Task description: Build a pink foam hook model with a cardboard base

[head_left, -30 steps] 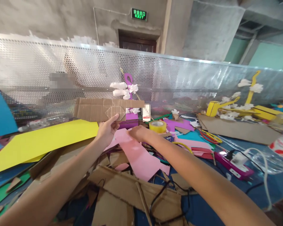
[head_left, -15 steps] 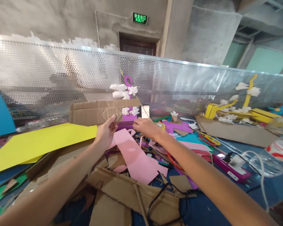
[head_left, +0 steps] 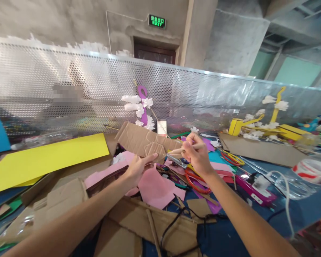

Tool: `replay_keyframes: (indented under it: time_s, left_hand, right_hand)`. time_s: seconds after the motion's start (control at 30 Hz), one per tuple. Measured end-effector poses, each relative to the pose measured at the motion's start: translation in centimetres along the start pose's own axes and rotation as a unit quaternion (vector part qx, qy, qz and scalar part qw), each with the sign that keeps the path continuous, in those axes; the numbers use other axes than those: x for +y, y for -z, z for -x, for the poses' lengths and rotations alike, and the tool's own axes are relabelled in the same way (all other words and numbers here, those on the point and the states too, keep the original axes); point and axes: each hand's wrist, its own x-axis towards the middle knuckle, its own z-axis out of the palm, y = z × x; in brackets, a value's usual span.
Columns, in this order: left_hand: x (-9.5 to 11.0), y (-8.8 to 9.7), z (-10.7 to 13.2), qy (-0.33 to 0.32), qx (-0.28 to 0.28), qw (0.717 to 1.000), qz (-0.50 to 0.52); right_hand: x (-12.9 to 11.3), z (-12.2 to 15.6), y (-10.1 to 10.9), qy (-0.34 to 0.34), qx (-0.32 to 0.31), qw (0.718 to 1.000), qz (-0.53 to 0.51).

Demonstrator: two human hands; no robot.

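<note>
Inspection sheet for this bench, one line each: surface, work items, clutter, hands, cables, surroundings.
Surface: blue table, largely covered.
Work items: cardboard piece with angular outline; pale pencil-like stick.
Clutter: pink sheet, yellow sheet, loose cardboard.
Hands: left hand grips the cardboard piece; right hand holds the stick, tip near the outline, contact unclear.
Cables: white cable at magenta power strip; black cord over loose cardboard.
Surroundings: perforated metal screen behind; lit exit sign above doorway.

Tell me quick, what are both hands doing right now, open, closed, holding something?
Left hand: closed, holding the cardboard, thumb on top.
Right hand: closed, holding a pale stick.
</note>
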Motion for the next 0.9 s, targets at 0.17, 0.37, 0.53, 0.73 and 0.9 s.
replay_keyframes:
  time_s: [0.17, 0.37, 0.53, 0.73, 0.9]
  left_hand:
    - [-1.0, 0.3, 0.3, -0.030, -0.042, 0.997, -0.050]
    - [-2.0, 0.9, -0.1, -0.051, -0.027, 0.995, -0.085]
    - [-2.1, 0.8, -0.3, -0.051, -0.035, 0.993, -0.099]
    - [-2.3, 0.9, -0.1, -0.059, -0.062, 0.991, -0.106]
    - [-2.0, 0.6, 0.3, -0.071, -0.068, 0.988, -0.120]
  right_hand:
    - [0.2, 1.3, 0.3, 0.001, -0.022, 0.995, 0.096]
    - [-0.1, 1.7, -0.4, 0.065, -0.050, 0.965, 0.251]
    - [0.1, 1.6, -0.8, 0.051, -0.042, 0.960, 0.273]
    - [0.4, 1.4, -0.3, 0.083, -0.026, 0.952, 0.295]
    - [0.1, 1.4, -0.5, 0.093, -0.047, 0.945, 0.310]
